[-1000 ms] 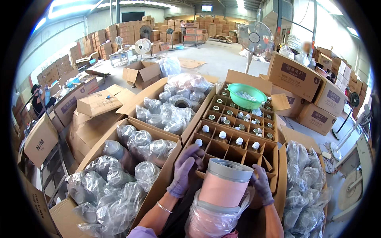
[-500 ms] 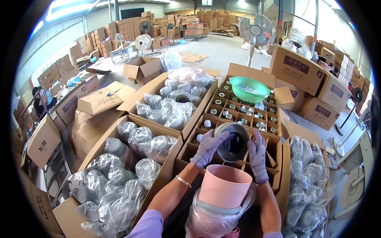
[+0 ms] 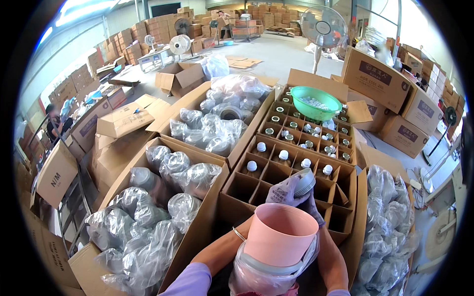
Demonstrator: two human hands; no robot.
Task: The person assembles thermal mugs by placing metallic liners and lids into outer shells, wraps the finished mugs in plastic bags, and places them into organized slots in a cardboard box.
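Both my hands, in grey-purple work gloves, are closed around a grey hollow round piece [image 3: 305, 183], cup-like with a stepped rim. My left hand [image 3: 284, 191] grips its left side. My right hand [image 3: 311, 207] supports it from below and is partly hidden by a pink open-topped cylinder [image 3: 282, 239] standing upright close to me. Clear plastic film [image 3: 266, 276] and a grey ring surround the cylinder's lower part. Beyond my hands, a divided carton [image 3: 232, 191] holds several white-capped bottles [image 3: 284, 155] in its cells.
A green bowl [image 3: 299, 92] of small pale pieces sits on a farther divided carton with bottles. Cartons of film-wrapped grey pieces stand at left [image 3: 140, 217] and right [image 3: 377, 237]. Stacked boxes [image 3: 375, 79] and a standing fan [image 3: 323, 29] are behind. Other people are far off.
My hands have come closer together. The grey piece has tipped so its dark opening no longer faces me, and it sits slightly farther right.
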